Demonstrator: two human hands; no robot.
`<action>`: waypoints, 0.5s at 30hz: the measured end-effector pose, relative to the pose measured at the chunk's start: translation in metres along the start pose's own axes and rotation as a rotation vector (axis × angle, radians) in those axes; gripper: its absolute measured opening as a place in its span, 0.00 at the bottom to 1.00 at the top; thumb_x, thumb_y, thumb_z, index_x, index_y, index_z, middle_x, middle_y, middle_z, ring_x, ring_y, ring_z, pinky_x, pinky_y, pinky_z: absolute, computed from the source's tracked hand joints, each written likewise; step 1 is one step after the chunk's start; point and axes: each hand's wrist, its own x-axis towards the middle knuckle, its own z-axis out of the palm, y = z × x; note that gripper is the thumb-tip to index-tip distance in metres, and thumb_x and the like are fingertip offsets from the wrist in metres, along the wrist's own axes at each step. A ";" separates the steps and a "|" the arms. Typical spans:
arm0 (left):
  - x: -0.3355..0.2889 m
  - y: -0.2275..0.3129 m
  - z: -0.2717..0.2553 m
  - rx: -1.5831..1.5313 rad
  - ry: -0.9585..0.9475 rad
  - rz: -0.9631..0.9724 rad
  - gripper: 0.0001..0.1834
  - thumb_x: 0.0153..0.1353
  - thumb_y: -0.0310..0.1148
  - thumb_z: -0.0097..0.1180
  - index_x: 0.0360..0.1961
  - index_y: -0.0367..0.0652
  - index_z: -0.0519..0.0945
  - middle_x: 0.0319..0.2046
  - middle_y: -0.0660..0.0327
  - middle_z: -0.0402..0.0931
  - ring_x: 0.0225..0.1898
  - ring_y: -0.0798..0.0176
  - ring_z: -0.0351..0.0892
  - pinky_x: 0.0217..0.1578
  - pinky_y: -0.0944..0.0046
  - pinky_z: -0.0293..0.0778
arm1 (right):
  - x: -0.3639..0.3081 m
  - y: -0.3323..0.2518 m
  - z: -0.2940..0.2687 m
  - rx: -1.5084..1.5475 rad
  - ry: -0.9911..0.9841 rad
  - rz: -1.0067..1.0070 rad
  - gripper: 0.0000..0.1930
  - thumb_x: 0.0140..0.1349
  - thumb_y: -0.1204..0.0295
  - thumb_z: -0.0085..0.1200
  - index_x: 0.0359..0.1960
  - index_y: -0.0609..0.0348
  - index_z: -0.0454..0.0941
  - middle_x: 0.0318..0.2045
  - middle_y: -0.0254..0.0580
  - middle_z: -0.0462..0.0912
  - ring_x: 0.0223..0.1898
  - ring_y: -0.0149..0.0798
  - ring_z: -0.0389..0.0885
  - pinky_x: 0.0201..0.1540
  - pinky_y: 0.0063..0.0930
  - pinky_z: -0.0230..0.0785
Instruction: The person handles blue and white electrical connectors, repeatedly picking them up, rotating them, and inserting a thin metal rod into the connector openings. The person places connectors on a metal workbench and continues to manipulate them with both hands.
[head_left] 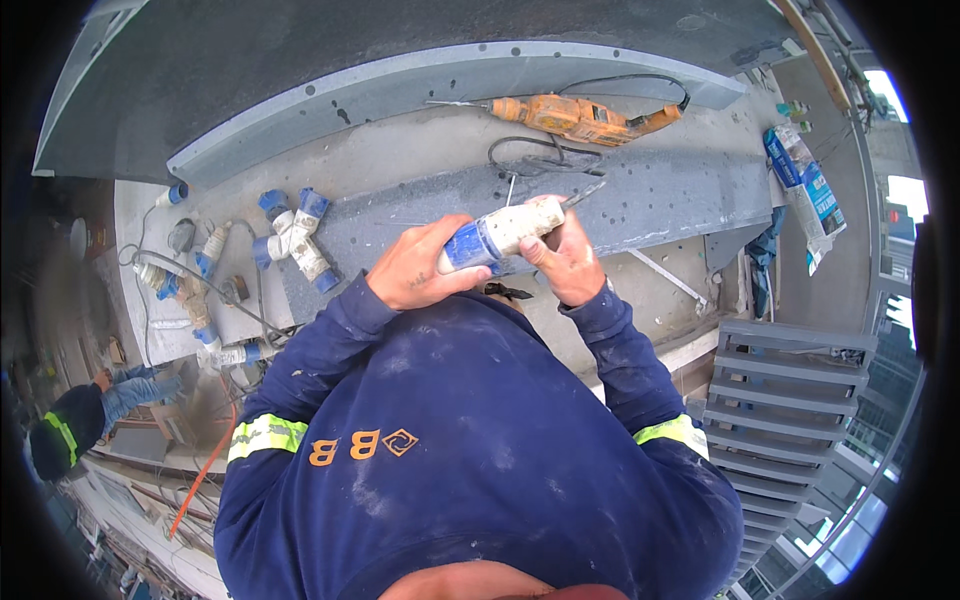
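Note:
A dusty blue-and-white industrial power connector is held level in front of my chest, between both hands. My left hand wraps round its blue end, fingers partly hidden behind it. Round the white end closes my right hand, thumb pressed on the near side. A grey cable sticks out past the white end. Below the hands, a small black object shows in part over my shirt's edge. To the left, a blue-and-white multi-way splitter lies apart from my hands.
An orange power drill with a long bit and coiled black cord lies beyond the grey stone slab. More connectors and cables clutter the left. A blue-and-white bag and slatted grey metalwork are right. Another person is at far left.

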 end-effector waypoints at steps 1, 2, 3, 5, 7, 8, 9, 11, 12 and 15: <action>0.001 -0.009 -0.002 0.026 0.012 -0.018 0.30 0.57 0.43 0.68 0.53 0.34 0.74 0.37 0.44 0.82 0.38 0.44 0.85 0.38 0.55 0.78 | 0.004 0.017 0.001 0.137 -0.055 0.046 0.33 0.67 0.57 0.59 0.64 0.63 0.59 0.55 0.55 0.77 0.57 0.40 0.76 0.56 0.35 0.74; -0.004 -0.019 0.003 0.006 0.103 -0.090 0.29 0.58 0.42 0.67 0.53 0.34 0.74 0.36 0.47 0.82 0.37 0.52 0.85 0.39 0.58 0.77 | 0.012 0.027 -0.020 0.098 -0.139 0.222 0.31 0.67 0.57 0.58 0.63 0.65 0.62 0.52 0.54 0.79 0.53 0.41 0.79 0.53 0.35 0.76; -0.007 -0.024 0.004 -0.038 0.168 -0.169 0.28 0.58 0.42 0.67 0.53 0.34 0.75 0.36 0.48 0.82 0.37 0.55 0.84 0.39 0.59 0.77 | 0.019 0.038 -0.055 0.058 -0.216 0.401 0.30 0.68 0.57 0.58 0.62 0.66 0.65 0.50 0.53 0.81 0.50 0.41 0.81 0.51 0.35 0.78; -0.010 -0.029 0.006 -0.131 0.301 -0.330 0.28 0.58 0.42 0.67 0.53 0.34 0.75 0.36 0.51 0.82 0.36 0.60 0.83 0.39 0.61 0.77 | 0.049 0.094 -0.145 -0.178 0.261 0.250 0.24 0.66 0.59 0.60 0.52 0.69 0.76 0.43 0.53 0.85 0.40 0.40 0.85 0.40 0.29 0.79; -0.011 -0.026 0.002 -0.152 0.255 -0.399 0.29 0.58 0.42 0.67 0.54 0.33 0.75 0.38 0.53 0.82 0.37 0.64 0.82 0.40 0.63 0.76 | 0.092 0.149 -0.253 -0.574 0.828 0.118 0.35 0.58 0.52 0.66 0.53 0.75 0.74 0.45 0.60 0.84 0.46 0.49 0.85 0.49 0.37 0.77; -0.016 -0.026 0.000 -0.105 0.246 -0.360 0.29 0.58 0.42 0.67 0.54 0.33 0.75 0.38 0.53 0.83 0.37 0.63 0.82 0.40 0.63 0.76 | 0.120 0.143 -0.272 -0.672 0.910 0.190 0.43 0.52 0.47 0.69 0.58 0.75 0.71 0.49 0.65 0.82 0.52 0.54 0.82 0.56 0.40 0.72; -0.016 -0.024 -0.002 -0.062 0.224 -0.307 0.29 0.58 0.42 0.67 0.54 0.33 0.75 0.38 0.52 0.83 0.38 0.63 0.82 0.41 0.63 0.76 | 0.142 0.150 -0.295 -0.754 0.990 0.223 0.48 0.50 0.45 0.69 0.60 0.75 0.67 0.51 0.66 0.80 0.54 0.55 0.80 0.58 0.40 0.71; -0.018 -0.017 -0.003 -0.072 0.124 -0.262 0.32 0.56 0.43 0.68 0.56 0.33 0.74 0.42 0.49 0.82 0.42 0.56 0.84 0.44 0.60 0.77 | 0.177 0.176 -0.339 -0.858 1.154 0.327 0.59 0.43 0.43 0.72 0.66 0.75 0.57 0.54 0.67 0.78 0.59 0.57 0.76 0.62 0.41 0.67; -0.023 -0.013 -0.002 -0.044 0.109 -0.260 0.32 0.56 0.43 0.69 0.56 0.33 0.74 0.42 0.48 0.82 0.42 0.54 0.84 0.44 0.59 0.77 | 0.194 0.179 -0.336 -0.792 1.173 0.369 0.57 0.43 0.44 0.73 0.65 0.73 0.58 0.53 0.67 0.78 0.58 0.57 0.77 0.62 0.42 0.68; -0.035 -0.006 0.003 0.000 0.102 -0.268 0.33 0.55 0.43 0.70 0.56 0.34 0.74 0.43 0.47 0.81 0.42 0.51 0.84 0.45 0.58 0.77 | 0.218 0.176 -0.320 -0.612 1.192 0.441 0.54 0.39 0.45 0.76 0.60 0.70 0.62 0.51 0.64 0.79 0.54 0.58 0.79 0.60 0.43 0.69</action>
